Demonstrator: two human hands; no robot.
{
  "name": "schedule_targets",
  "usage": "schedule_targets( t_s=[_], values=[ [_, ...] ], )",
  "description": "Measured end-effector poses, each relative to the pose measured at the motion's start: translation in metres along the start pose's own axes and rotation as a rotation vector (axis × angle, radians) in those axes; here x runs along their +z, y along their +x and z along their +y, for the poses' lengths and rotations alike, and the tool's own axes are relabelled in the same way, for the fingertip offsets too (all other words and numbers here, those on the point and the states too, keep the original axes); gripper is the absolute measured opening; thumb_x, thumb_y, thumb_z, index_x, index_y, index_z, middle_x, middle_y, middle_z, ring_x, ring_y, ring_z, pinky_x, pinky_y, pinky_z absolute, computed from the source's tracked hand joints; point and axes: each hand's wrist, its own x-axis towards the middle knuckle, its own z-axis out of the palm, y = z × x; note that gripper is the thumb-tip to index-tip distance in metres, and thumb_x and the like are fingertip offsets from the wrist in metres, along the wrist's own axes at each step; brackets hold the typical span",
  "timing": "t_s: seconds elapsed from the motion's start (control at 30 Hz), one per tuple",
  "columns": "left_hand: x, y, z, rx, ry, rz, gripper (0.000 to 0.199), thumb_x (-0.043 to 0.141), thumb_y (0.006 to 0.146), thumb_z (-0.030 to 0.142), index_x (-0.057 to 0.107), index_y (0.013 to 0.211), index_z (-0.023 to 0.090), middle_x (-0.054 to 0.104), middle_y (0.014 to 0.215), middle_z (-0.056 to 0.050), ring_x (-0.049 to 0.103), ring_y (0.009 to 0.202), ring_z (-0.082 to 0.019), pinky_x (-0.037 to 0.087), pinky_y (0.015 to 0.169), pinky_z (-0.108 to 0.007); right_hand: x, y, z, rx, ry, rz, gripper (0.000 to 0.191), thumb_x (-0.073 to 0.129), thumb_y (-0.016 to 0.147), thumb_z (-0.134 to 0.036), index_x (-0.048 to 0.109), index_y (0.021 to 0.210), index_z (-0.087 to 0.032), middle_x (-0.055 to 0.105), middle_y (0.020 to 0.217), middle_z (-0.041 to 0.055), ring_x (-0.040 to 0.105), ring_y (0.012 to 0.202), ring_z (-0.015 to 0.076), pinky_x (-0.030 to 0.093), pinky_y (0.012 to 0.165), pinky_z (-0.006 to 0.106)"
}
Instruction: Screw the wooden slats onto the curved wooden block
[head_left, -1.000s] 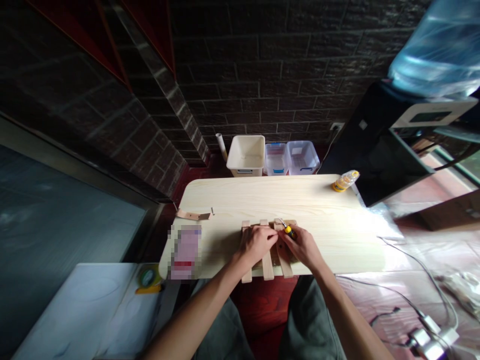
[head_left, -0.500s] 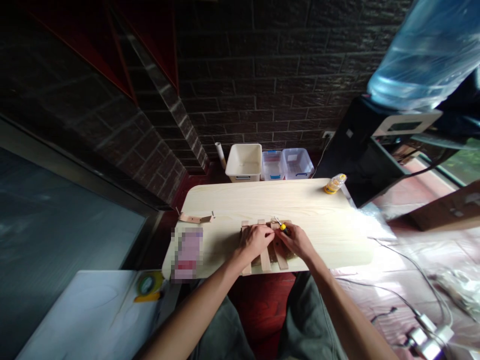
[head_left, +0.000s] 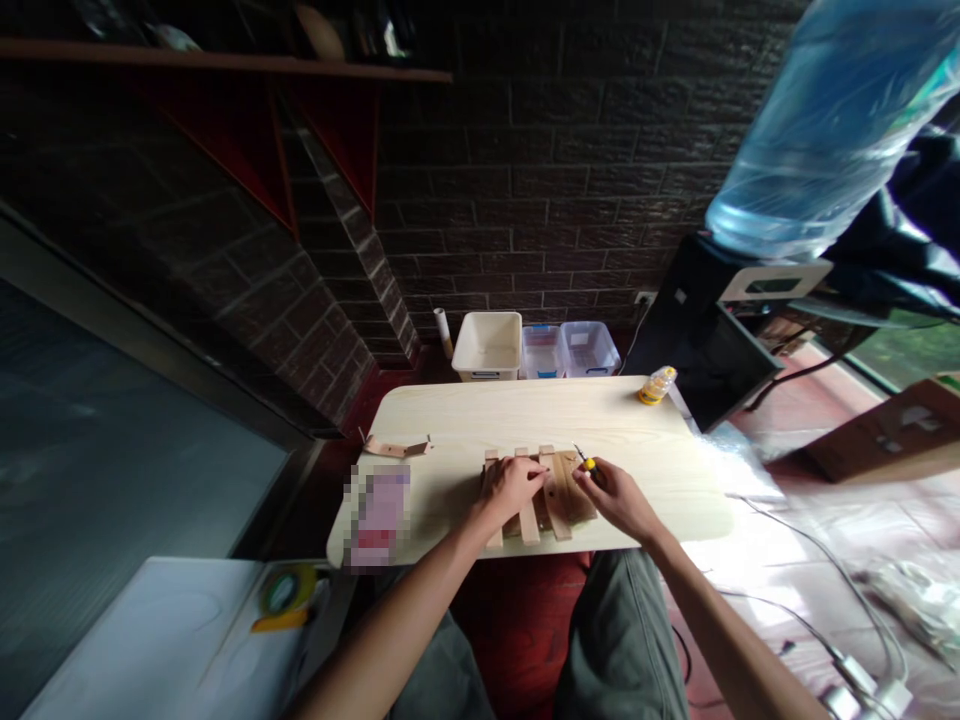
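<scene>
Three pale wooden slats [head_left: 559, 508] lie side by side across a brown wooden block [head_left: 583, 500] near the table's front edge. My left hand [head_left: 514, 487] rests over the left and middle slats, its fingers pinched together at the right slat; what is between them is too small to name. To the right, my right hand [head_left: 619, 497] is closed on a screwdriver [head_left: 590, 465] with a yellow and black handle, its shaft pointing up and left. The screwdriver tip is apart from the slats, above the block's right part.
A curved wooden strip [head_left: 396, 449] and a blurred pink item [head_left: 380, 515] lie on the left of the table [head_left: 465, 403]. A yellow-capped bottle [head_left: 658, 385] stands back right. Behind are a cream bin [head_left: 487, 345] and clear boxes [head_left: 589, 350].
My right hand has moved right with the screwdriver, away from the left hand and the right slat. The left hand stays at the slats. The view has tilted up slightly.
</scene>
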Motion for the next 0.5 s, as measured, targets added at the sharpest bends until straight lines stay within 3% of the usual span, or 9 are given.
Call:
schedule_targets(
  t_s=[0.23,0.5],
  values=[
    [0.000,-0.001,0.000,-0.011,0.090,0.004,0.022,0.056,0.087,0.030,0.075,0.081,0.023,0.074,0.084,-0.003,0.065,0.077,-0.016,0.040,0.066,-0.024,0.033,0.033,0.004,-0.029,0.025,-0.081,0.037,0.058,0.080,-0.051,0.066,0.086,-0.015,0.064,0.074,0.0015,0.053,0.065,0.0152,0.039,0.058,0.024],
    [0.002,-0.002,-0.002,0.019,0.038,0.032,0.024,0.054,0.088,0.033,0.075,0.080,0.024,0.073,0.082,-0.001,0.062,0.071,-0.014,0.037,0.063,-0.023,0.026,0.053,0.019,-0.075,0.188,-0.354,0.036,0.059,0.080,-0.048,0.066,0.090,-0.014,0.064,0.077,0.0015,0.051,0.065,0.0137,0.042,0.061,0.025]
  ],
)
